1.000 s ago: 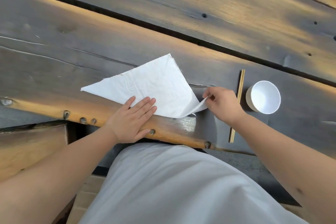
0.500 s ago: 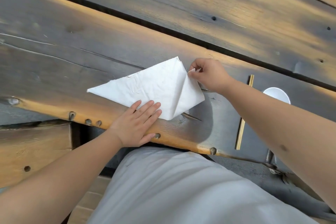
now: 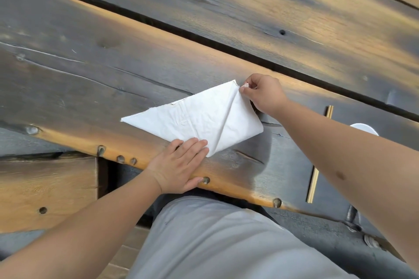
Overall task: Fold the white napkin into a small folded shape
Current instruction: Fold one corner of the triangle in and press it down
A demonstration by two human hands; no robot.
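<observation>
Napkin (image 3: 192,123), white and already down to a triangle, lies flat on the dark wooden table (image 3: 90,70) between your two hands, its long axis running from a sharp point out beyond your left hand across to the blunt folded end below your right hand. Your left hand (image 3: 181,163) lies flat with fingers straight and together, fingertips pressing the near edge of the cloth just beside the crease; it holds nothing, only pins. Your right hand (image 3: 264,94) is curled, thumb and forefinger pinching the corner of the flap that is folded over, right at the far apex of the triangle. That flap runs from your right fingertips down to the near corner by your left fingertips, so the crease line joins the two hands. The coming move appears to turn on this: the corner needs to land square on the apex directly under your right hand, and that hand is the nearer one to set it. A pair of chopsticks (image 3: 314,183) and a white cup (image 3: 365,128) sit beyond your right forearm, well apart from the cloth.
</observation>
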